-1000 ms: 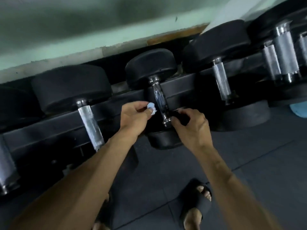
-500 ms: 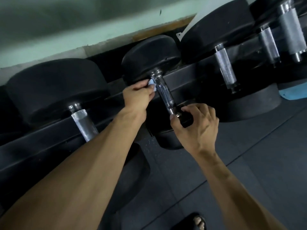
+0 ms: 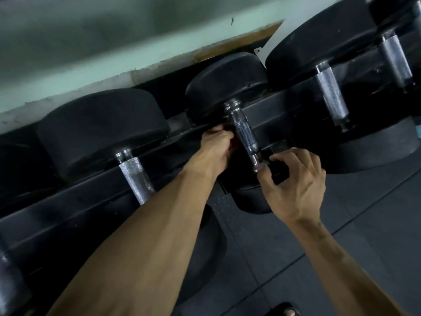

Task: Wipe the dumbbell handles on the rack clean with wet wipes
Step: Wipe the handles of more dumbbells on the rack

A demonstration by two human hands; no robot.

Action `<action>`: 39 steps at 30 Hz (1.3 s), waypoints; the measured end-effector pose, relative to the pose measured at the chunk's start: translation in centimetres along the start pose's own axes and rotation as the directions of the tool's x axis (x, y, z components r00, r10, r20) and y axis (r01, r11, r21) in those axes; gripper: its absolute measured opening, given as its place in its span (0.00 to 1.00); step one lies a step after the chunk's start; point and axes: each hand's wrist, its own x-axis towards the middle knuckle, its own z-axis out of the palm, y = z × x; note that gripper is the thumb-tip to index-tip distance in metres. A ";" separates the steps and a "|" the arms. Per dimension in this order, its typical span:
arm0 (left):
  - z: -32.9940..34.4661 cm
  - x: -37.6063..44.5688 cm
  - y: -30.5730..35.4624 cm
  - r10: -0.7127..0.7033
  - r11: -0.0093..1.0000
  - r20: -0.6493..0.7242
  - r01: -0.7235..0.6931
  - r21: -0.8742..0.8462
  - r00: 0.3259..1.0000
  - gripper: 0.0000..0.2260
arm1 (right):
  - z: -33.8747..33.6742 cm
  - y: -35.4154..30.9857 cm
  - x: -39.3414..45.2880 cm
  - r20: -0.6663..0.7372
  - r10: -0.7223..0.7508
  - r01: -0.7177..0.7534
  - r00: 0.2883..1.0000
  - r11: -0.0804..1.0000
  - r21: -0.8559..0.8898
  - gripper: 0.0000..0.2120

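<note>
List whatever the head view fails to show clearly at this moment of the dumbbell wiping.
- Wet wipe: not visible; the left hand curls beside the middle handle and would cover it.
- Left grip: fingertips hidden behind that handle, so contact is unclear.
- Near head of the middle dumbbell: partly covered by the right hand.
- Leftmost handle: cut by the frame edge, blurred.
- Foot: cut by the bottom edge.

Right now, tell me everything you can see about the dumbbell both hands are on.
The middle dumbbell lies across the black rack, with matte black, rubbery-looking round heads and a shiny, knurled chrome handle. The far head sits by the wall, the near head overhangs the floor. The left hand curls against the handle's left side; the right hand holds its near end.
</note>
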 end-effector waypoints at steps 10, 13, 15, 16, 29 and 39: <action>-1.5 0.2 0.3 0.187 0.960 0.067 -0.196 0.198 0.980 0.11 | -0.2 0.2 -0.4 0.021 -0.015 0.014 1.000 0.999 0.035 0.24; -2.1 -0.2 -0.1 0.229 0.919 0.103 -0.250 0.305 0.968 0.10 | -0.1 0.1 -0.6 0.023 0.030 -0.031 0.999 0.999 0.026 0.28; -1.4 -0.1 0.4 0.288 0.917 0.028 -0.284 0.281 0.957 0.11 | -0.1 -0.1 -0.8 0.025 0.056 -0.056 0.998 0.998 0.020 0.30; -1.1 0.0 0.6 0.303 0.919 -0.004 -0.291 0.264 0.953 0.11 | -0.1 -0.1 -0.9 0.028 0.068 -0.069 0.997 0.997 0.020 0.30; -1.1 0.0 0.9 0.157 0.959 0.046 -0.164 0.233 0.986 0.11 | 0.4 -0.1 -0.9 -0.071 0.039 -0.037 0.997 0.999 0.022 0.24; -2.0 -1.2 -0.4 0.047 0.980 0.041 -0.054 0.193 0.998 0.09 | 0.5 -0.1 -0.9 -0.090 0.026 -0.025 0.996 1.000 0.016 0.23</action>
